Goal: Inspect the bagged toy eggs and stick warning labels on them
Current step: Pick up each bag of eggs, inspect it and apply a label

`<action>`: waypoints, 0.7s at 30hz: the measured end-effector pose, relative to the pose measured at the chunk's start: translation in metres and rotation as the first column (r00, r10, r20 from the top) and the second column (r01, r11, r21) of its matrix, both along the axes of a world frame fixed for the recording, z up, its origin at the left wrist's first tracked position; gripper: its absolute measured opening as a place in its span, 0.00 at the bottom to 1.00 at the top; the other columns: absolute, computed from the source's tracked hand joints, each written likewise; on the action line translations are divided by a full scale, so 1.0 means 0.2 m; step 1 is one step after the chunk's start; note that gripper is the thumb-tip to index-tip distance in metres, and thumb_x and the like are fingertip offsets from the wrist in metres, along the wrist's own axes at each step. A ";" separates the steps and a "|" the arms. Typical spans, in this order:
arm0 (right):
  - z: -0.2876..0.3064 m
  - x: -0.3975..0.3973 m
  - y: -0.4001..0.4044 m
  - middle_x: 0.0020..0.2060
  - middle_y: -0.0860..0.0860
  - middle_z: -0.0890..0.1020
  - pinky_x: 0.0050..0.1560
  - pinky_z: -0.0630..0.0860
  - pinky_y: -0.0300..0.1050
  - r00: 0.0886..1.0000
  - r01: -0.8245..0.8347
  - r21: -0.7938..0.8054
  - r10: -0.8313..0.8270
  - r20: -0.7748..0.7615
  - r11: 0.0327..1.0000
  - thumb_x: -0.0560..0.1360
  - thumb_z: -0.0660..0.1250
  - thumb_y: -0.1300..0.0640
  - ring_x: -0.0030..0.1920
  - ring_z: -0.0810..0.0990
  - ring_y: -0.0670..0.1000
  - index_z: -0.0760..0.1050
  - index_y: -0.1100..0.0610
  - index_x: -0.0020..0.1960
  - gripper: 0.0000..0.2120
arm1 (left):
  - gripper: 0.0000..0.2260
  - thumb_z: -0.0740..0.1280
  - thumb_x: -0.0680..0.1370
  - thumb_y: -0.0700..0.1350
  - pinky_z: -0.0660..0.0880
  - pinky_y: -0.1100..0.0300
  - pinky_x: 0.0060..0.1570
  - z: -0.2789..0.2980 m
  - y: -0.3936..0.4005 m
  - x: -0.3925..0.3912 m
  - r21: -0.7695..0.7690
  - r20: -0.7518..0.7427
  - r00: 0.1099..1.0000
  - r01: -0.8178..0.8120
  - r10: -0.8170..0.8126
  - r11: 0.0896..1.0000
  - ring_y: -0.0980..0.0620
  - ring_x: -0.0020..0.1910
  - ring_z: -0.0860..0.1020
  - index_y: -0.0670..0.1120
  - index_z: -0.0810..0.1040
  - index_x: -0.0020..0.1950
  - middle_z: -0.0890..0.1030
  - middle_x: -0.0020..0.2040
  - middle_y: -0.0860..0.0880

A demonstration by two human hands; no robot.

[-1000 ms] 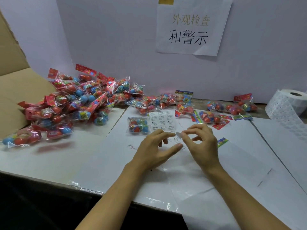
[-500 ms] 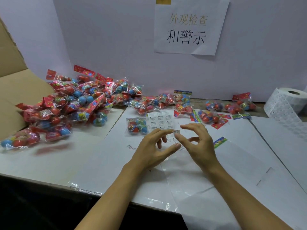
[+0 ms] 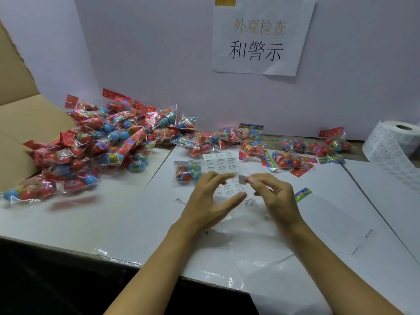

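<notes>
Scene: A person works at a white-covered table [image 3: 113, 223], seen from a head-worn camera looking forward and down.
Right hand: The right hand [image 3: 278, 196] pinches a small warning label [image 3: 242, 179] between thumb and forefinger, lifted above the table; the label stands nearly on edge, and which way its print faces cannot be read.
Left hand: The left hand [image 3: 211, 201] hovers over the label sheet [image 3: 221, 164], fingers loosely spread and holding nothing, its forefinger tip just beside the pinched label.
Label sheet: A sheet of printed warning labels lies flat under both hands, its long axis running away from the person toward the back wall [image 3: 159, 64].
Single bag: One bag of toy eggs [image 3: 188, 171] lies flat just left of the sheet, touching its edge, its long axis across the table from left to right.
Pile: A large heap of bagged eggs [image 3: 97, 144] spreads over the left of the table, red header cards pointing every way, spilling against a cardboard box [image 3: 20, 123].
Far row: More bags [image 3: 293, 155] lie scattered along the wall to the right, well apart from the hands.
Roll: A roll of labels [image 3: 395, 142] sits at the far right edge, its strip trailing down toward the person.
Sign: A paper notice [image 3: 263, 35] with Chinese characters hangs on the wall above.
</notes>
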State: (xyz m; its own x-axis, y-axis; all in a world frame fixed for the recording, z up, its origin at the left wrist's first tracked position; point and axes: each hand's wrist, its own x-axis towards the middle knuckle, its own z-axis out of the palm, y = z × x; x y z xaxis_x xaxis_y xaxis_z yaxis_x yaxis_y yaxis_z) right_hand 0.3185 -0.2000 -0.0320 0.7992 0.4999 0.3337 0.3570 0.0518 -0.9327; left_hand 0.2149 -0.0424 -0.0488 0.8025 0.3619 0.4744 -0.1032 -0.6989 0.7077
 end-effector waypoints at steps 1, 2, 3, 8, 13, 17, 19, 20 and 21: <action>0.00 0.00 0.00 0.52 0.40 0.84 0.47 0.79 0.37 1.000 0.007 0.016 -0.007 -0.026 1.000 0.77 0.72 0.54 0.55 0.82 0.42 0.84 0.46 0.51 0.05 | 0.28 0.66 0.74 0.68 0.67 0.69 0.59 0.00 0.01 0.01 0.019 0.032 0.996 -0.088 0.087 0.996 0.59 0.58 0.72 0.51 0.80 0.66 0.78 0.57 0.56; 0.01 0.00 0.00 0.55 0.36 0.83 0.48 0.80 0.38 0.999 0.008 0.016 -0.007 -0.044 1.000 0.76 0.72 0.50 0.57 0.81 0.40 0.83 0.44 0.55 0.09 | 0.26 0.67 0.76 0.64 0.67 0.62 0.65 0.00 0.03 0.01 0.032 0.064 0.980 -0.191 0.189 0.981 0.54 0.62 0.72 0.48 0.81 0.66 0.79 0.60 0.52; 0.01 0.00 0.00 0.59 0.34 0.80 0.49 0.81 0.39 0.998 0.005 0.002 -0.005 -0.056 1.000 0.73 0.70 0.46 0.59 0.80 0.40 0.80 0.44 0.60 0.16 | 0.23 0.69 0.77 0.58 0.67 0.54 0.69 0.01 0.05 0.02 0.043 0.070 0.955 -0.292 0.289 0.955 0.48 0.67 0.71 0.46 0.81 0.67 0.79 0.65 0.48; 0.02 -0.01 0.01 0.70 0.40 0.72 0.50 0.81 0.41 0.996 -0.019 -0.053 0.014 -0.085 0.998 0.70 0.68 0.41 0.62 0.77 0.39 0.74 0.45 0.70 0.29 | 0.26 0.68 0.79 0.44 0.54 0.46 0.79 -0.01 0.20 0.00 0.176 -0.323 0.799 -0.476 0.507 0.862 0.43 0.82 0.54 0.55 0.70 0.78 0.58 0.83 0.49; 0.03 -0.01 0.01 0.70 0.45 0.72 0.49 0.80 0.39 0.995 -0.006 -0.081 -0.002 -0.104 0.997 0.69 0.68 0.40 0.62 0.78 0.44 0.72 0.48 0.73 0.34 | 0.14 0.68 0.79 0.35 0.70 0.60 0.65 -0.02 0.20 0.01 -0.036 -0.133 0.835 -0.542 0.534 0.839 0.44 0.64 0.77 0.43 0.84 0.64 0.79 0.67 0.44; 0.01 0.00 0.01 0.71 0.48 0.72 0.44 0.81 0.35 0.991 -0.005 -0.057 -0.003 -0.137 0.998 0.75 0.74 0.47 0.61 0.80 0.45 0.70 0.52 0.74 0.30 | 0.08 0.72 0.78 0.33 0.76 0.54 0.63 0.02 0.17 -0.01 -0.123 0.118 0.860 -0.483 0.496 0.867 0.44 0.61 0.78 0.40 0.87 0.55 0.79 0.61 0.43; 0.01 0.01 0.01 0.72 0.49 0.72 0.43 0.80 0.34 0.987 -0.002 -0.037 -0.004 -0.163 0.999 0.74 0.75 0.48 0.60 0.81 0.48 0.69 0.53 0.75 0.33 | 0.07 0.74 0.76 0.33 0.79 0.56 0.58 0.04 0.13 -0.01 -0.066 0.287 0.873 -0.391 0.393 0.918 0.45 0.58 0.79 0.40 0.87 0.53 0.78 0.60 0.42; 0.00 0.01 0.01 0.72 0.47 0.73 0.42 0.79 0.33 0.983 0.006 -0.016 -0.009 -0.184 1.000 0.71 0.76 0.46 0.60 0.82 0.49 0.68 0.52 0.76 0.36 | 0.07 0.74 0.76 0.33 0.81 0.58 0.55 0.04 0.11 0.00 -0.043 0.344 0.885 -0.320 0.315 0.946 0.46 0.57 0.80 0.40 0.86 0.52 0.77 0.60 0.42; 0.00 0.01 0.00 0.69 0.43 0.74 0.41 0.79 0.33 0.978 0.022 0.015 -0.018 -0.206 1.000 0.68 0.76 0.44 0.60 0.83 0.49 0.67 0.51 0.76 0.40 | 0.08 0.75 0.75 0.32 0.82 0.60 0.53 0.04 0.09 0.00 -0.043 0.362 0.903 -0.230 0.230 0.972 0.46 0.55 0.80 0.40 0.86 0.53 0.76 0.60 0.42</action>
